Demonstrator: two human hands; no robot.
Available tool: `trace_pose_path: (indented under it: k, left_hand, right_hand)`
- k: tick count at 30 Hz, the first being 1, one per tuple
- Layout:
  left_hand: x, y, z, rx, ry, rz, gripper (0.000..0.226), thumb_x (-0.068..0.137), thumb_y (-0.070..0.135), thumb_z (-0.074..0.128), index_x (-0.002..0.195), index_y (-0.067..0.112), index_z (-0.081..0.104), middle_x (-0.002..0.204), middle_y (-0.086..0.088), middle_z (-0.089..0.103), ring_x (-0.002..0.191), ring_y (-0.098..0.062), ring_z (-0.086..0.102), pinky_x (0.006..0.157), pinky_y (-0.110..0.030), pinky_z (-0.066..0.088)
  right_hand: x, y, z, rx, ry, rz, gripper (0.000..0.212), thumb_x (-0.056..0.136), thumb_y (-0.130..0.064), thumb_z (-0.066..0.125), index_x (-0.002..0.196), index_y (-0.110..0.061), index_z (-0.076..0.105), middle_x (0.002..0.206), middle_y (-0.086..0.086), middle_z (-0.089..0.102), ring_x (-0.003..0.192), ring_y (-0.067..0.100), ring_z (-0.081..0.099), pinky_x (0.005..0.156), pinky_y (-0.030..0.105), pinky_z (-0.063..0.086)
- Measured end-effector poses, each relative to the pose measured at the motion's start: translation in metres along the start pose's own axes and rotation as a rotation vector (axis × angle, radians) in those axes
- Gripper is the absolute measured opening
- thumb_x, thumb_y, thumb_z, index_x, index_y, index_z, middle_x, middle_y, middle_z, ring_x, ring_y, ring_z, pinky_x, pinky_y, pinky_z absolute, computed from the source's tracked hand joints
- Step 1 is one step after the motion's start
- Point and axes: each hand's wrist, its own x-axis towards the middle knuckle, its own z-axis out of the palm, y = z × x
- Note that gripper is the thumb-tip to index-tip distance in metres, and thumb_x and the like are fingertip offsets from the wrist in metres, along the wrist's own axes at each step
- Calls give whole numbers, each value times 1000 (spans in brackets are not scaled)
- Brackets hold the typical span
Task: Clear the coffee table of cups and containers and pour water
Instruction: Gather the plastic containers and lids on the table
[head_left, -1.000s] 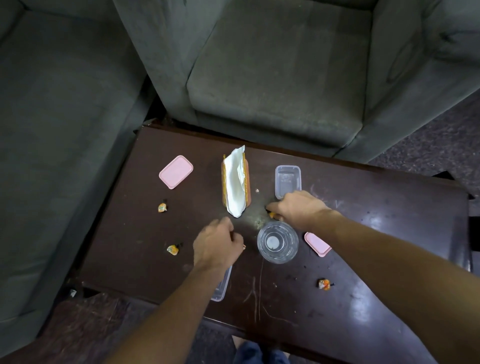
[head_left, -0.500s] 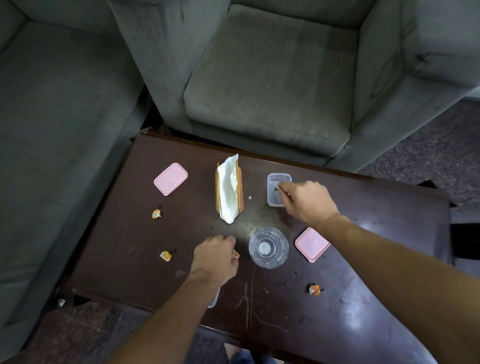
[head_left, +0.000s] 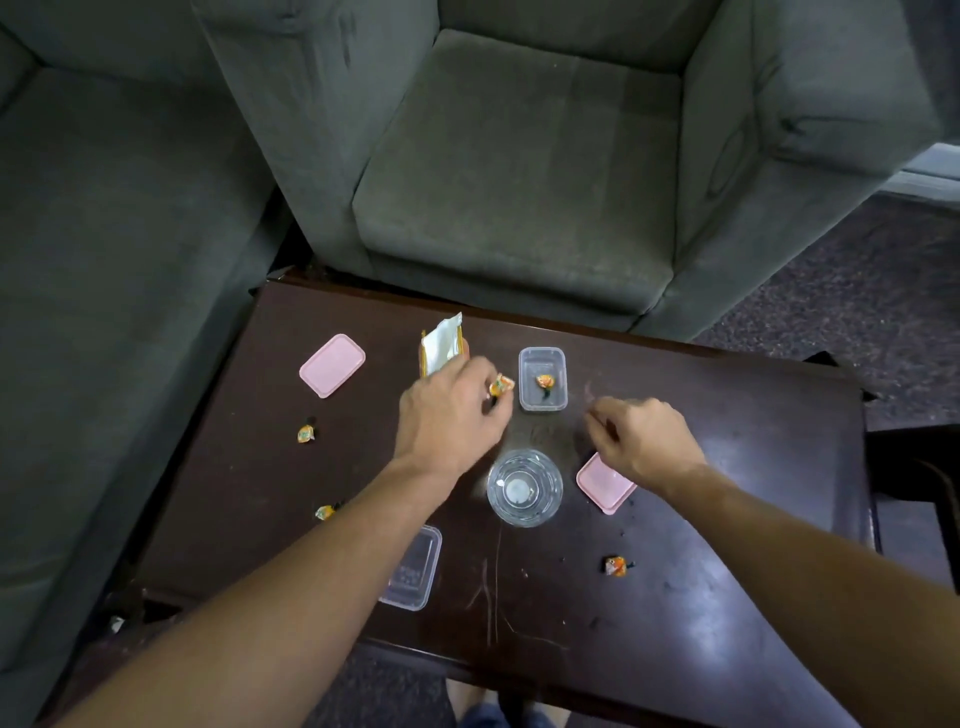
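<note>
My left hand (head_left: 451, 415) pinches an orange wrapped candy (head_left: 501, 385) just left of a small clear container (head_left: 542, 379) that has one candy (head_left: 545, 382) lying in it. Loosely curled and holding nothing, my right hand (head_left: 644, 440) hovers right of that container, over a pink lid (head_left: 602, 487). A clear glass cup (head_left: 524, 487) stands between my wrists on the dark coffee table (head_left: 727, 597). A second clear container (head_left: 413, 569) lies partly under my left forearm.
Another pink lid (head_left: 332, 365) lies at the table's far left. A torn snack wrapper (head_left: 441, 345) sits behind my left hand. Loose candies (head_left: 305, 433) (head_left: 325, 512) (head_left: 616, 566) are scattered about. A grey armchair (head_left: 519, 197) and sofa (head_left: 104, 260) border the table.
My left hand lifted a candy from the near table and carried it toward the far container. My right hand dropped its candy into that container and drew back to the right.
</note>
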Motion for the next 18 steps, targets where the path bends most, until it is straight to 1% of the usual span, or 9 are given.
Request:
trace_pose_path:
  k: [2,4,5,8,10,12,15,17,18]
  left_hand:
    - [19,13,5,34,-45,17,23,93,44,67,99,22,70,93,4,71,87,-26,71,70,-35,50]
    - [33,26,16,82,-129,37,28,96,45,65,108,20,70,105,1,71,98,-27,70,78,-38,52]
    - [38,31,23,110,-170,42,30,97,44,64,113,20,69,111,-1,71,103,-29,70,83,-40,54]
    - [50,39,41,162,-259,27,34,97,42,65,122,19,67,122,-6,70,112,-32,69,92,-43,53]
    - [53,38,48,174,-289,6,40,96,44,68,126,19,64,125,-7,69,114,-33,68,94,-44,53]
    - [54,36,51,159,-272,-12,43,96,48,66,126,18,62,125,-8,69,112,-34,69,91,-44,53]
    - [51,32,49,128,-209,-3,38,100,48,57,122,17,63,119,-8,69,107,-35,69,86,-44,54]
    - [50,29,46,85,-179,-27,33,102,43,53,119,17,65,115,-7,70,105,-34,69,85,-45,55]
    - [51,28,45,53,-164,-56,31,103,40,52,118,17,66,113,-6,71,104,-34,68,84,-44,56]
  right_hand:
    - [-16,5,-1,-50,-122,-77,27,92,-44,54,95,-23,72,79,3,75,78,37,70,64,35,54]
    - [-32,8,0,-71,-227,-169,41,86,-57,44,97,-28,72,84,0,75,79,32,71,64,30,49]
    - [-40,9,2,-90,-285,-207,45,84,-61,43,96,-28,70,85,-1,74,80,31,70,64,30,47]
    - [-61,12,10,-152,-483,-284,46,78,-67,55,101,-29,64,92,-3,72,89,28,67,67,30,41]
    - [-74,13,18,-183,-577,-308,42,79,-62,59,105,-28,61,100,0,70,94,30,66,70,33,41]
    - [-82,13,24,-223,-623,-312,36,85,-52,59,109,-25,58,109,4,68,100,34,65,76,38,47]
    - [-88,13,28,-229,-649,-305,30,91,-45,58,112,-23,57,112,5,68,102,35,66,79,40,49]
    - [-84,12,26,-184,-617,-262,26,94,-46,55,109,-25,61,111,3,69,101,33,66,78,38,50]
    - [-79,11,23,-135,-554,-192,28,95,-48,54,107,-25,63,109,0,71,100,32,67,77,37,51]
